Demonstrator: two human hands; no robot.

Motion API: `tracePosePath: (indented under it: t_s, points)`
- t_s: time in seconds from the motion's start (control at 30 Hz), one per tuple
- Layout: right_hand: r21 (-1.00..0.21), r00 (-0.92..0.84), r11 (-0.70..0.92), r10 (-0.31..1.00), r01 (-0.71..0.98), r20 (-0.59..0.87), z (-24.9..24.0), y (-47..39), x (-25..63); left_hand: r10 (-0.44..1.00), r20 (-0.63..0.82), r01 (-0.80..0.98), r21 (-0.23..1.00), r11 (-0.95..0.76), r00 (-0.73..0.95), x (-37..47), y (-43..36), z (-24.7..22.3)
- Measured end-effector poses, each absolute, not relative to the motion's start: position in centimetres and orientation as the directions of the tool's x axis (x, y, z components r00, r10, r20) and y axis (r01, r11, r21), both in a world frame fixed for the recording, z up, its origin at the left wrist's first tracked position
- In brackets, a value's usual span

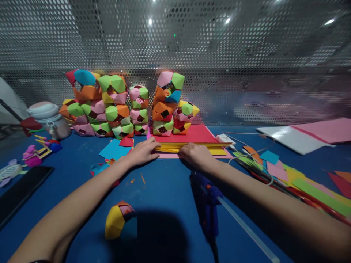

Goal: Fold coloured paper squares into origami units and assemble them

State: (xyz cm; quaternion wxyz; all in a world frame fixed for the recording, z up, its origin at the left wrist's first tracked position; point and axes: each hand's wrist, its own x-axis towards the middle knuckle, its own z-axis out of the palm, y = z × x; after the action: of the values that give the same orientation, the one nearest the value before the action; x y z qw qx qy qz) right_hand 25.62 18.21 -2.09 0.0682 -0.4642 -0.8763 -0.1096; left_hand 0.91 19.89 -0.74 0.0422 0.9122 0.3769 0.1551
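A stack of coloured paper (186,136), red on top with yellow sheets beneath, lies at the back of the blue table. My left hand (144,151) is closed on its front left corner, fingers over the edge and thumb below. Along the front edge, my right hand (197,156) has its fingers curled against the yellow sheets. Just in front of my right forearm lies a blue glue gun (210,202) with a long glue stick (246,228) sticking out. A partly built folded-paper ball (115,222), yellow, orange and teal, sits near the front left.
Folded-paper balls (117,113) stand piled against the perforated metal screen (233,47). Paper strips (309,191), scissors and a white cable lie on the right. A black phone-like slab (26,191), small toys and a lidded pot (49,117) are at left. Blue paper (112,148) lies near my left wrist.
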Motion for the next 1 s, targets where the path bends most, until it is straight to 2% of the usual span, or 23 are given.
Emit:
tracePosePath:
  t_s: [0.33, 0.53, 0.77, 1.0]
  points:
    - [-0.168, -0.493, 0.526, 0.846, 0.834, 0.202, -1.4, 19.6, 26.1, 0.709, 0.251, 0.680, 0.202, -0.705, 0.659, 1.0, 19.9, -0.8]
    - [-0.283, -0.506, 0.541, 0.841, 0.792, 0.190, -1.1, 19.5, 26.3, 0.723, 0.314, 0.692, 0.226, -0.686, 0.615, 1.2, 20.1, -1.3]
    - [-0.333, -0.514, 0.526, 0.848, 0.783, 0.131, -0.4, 19.7, 26.2, 0.719, 0.337, 0.666, 0.278, -0.693, 0.608, 1.2, 19.9, -1.2]
    - [-0.277, -0.472, 0.470, 0.879, 0.838, 0.062, 0.4, 19.6, 25.6, 0.723, 0.346, 0.646, 0.325, -0.690, 0.598, 1.3, 19.8, -0.9]
